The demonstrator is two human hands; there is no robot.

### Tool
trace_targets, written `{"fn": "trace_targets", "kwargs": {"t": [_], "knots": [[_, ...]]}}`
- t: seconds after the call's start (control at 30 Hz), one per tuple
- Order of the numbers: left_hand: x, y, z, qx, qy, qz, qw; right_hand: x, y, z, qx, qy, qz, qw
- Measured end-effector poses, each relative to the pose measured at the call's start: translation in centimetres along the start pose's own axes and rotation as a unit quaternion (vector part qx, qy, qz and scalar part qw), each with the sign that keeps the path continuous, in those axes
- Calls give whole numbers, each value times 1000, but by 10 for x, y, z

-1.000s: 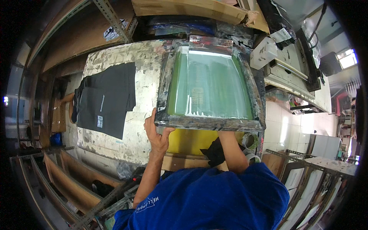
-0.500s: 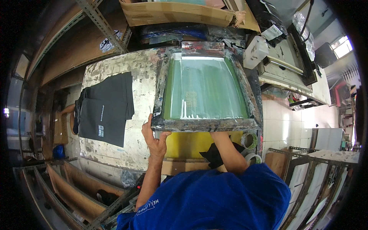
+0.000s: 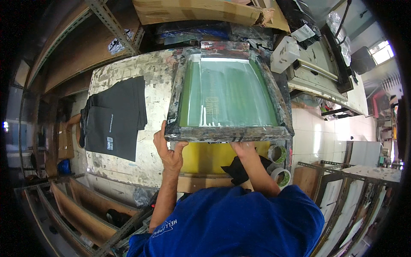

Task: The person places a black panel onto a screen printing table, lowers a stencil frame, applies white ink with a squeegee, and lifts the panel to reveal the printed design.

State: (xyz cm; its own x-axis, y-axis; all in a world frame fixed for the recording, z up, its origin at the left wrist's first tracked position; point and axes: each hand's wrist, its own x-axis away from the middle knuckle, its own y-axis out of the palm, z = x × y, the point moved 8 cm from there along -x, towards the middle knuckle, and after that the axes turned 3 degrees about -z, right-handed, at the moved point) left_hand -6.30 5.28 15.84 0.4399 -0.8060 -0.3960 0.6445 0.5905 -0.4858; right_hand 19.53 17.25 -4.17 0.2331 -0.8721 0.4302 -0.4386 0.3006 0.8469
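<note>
Partly over a flat yellow panel [image 3: 203,160], the left hand [image 3: 171,155] grips one corner of a dark-edged rectangular green mesh screen [image 3: 235,96]. The right hand [image 3: 243,148] reaches beneath; fingers hidden, its hold cannot be told. A slipping left grip could drop the screen onto it.

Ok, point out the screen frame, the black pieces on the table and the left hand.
Screen frame [image 3: 227,134]: head view, on its near bar.
Black pieces [image 3: 121,112]: head view, middle of the top face.
Left hand [image 3: 171,157]: head view, on the middle of the hand.
</note>
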Motion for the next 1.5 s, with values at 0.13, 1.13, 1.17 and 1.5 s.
{"fn": "trace_targets", "kwargs": {"t": [0.13,1.13,1.17,1.5], "knots": [[8,-1,-5,-6,-7,4,1000,70,23,-50,45,-22,-15,999],[91,52,-106,-96,-13,-29,995,-39,140,2,834,-84,-458,298],[89,52,-105,-93,-15,-27,995,-23,137,0,830,-91,-456,307],[86,55,-103,-86,-20,-35,995,-150,168,-57,844,-278,-311,337]]}}
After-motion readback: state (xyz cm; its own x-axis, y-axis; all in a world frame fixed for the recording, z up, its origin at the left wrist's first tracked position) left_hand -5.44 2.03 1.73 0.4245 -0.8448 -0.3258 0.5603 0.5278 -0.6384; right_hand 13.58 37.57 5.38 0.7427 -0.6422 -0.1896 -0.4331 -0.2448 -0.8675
